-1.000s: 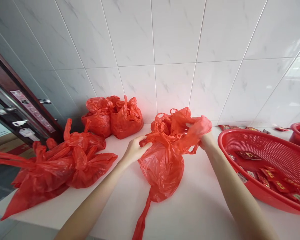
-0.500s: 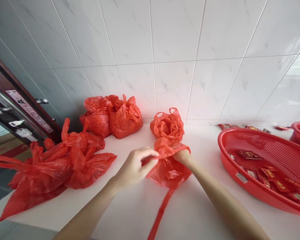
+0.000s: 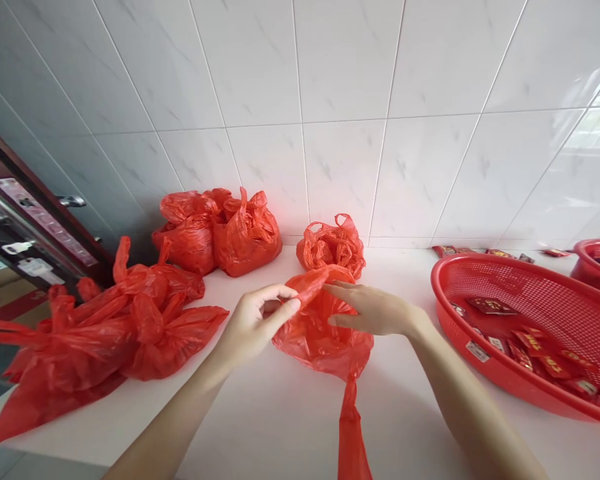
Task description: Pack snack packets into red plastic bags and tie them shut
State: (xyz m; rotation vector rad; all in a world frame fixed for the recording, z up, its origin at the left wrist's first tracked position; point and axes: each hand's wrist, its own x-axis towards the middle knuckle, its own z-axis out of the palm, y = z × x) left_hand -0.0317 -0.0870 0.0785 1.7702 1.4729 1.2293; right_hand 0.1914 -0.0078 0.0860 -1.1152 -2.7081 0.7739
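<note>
A crumpled red plastic bag lies on the white counter in front of me, one handle trailing toward the near edge. My left hand pinches the bag's upper left edge between thumb and fingers. My right hand rests on the bag's right side with fingers stretched out toward the left hand. Just behind them sits a small knotted red bag.
A heap of red bags lies at the left, and two fuller red bags stand against the tiled wall. A red mesh basket with several red packets is at the right, and another red basket beyond it. Loose packets lie along the wall.
The bag was held up and spread by both hands, then lowered and bunched onto the counter. My right hand has let go of its grip and now lies flat on it.
</note>
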